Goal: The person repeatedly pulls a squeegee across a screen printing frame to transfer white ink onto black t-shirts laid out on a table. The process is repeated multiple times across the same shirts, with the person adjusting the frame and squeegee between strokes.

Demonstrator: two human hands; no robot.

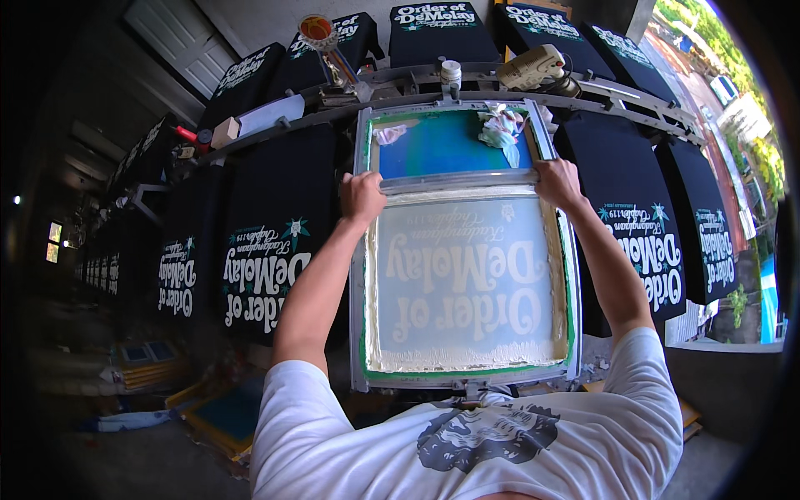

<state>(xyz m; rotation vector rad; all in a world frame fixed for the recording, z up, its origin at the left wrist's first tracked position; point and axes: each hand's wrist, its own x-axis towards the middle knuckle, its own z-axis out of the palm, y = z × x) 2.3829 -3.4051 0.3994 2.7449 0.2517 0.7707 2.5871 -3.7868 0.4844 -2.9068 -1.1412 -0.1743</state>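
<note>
A wide squeegee (458, 180) lies across a screen-printing frame (362, 275), toward its far part. My left hand (363, 197) is closed around the squeegee's left end, my right hand (557, 182) around its right end. Nearer me than the squeegee, the mesh (462, 242) is coated with a thin white ink film, and lettering shows through it upside down. Thick white ink (467, 364) lines the near and side edges. Beyond the squeegee, the blue-green part of the screen carries a crumpled stained rag (502, 129) and a smaller scrap of cloth (389, 134).
Black printed shirts (275, 225) lie on boards left and right, with more black shirts (432, 33) along the back. A metal rail behind the frame bears a beige heat gun (533, 68), a white bottle (451, 73) and a red-handled tool (185, 133). Spare frames (225, 417) lie low at left.
</note>
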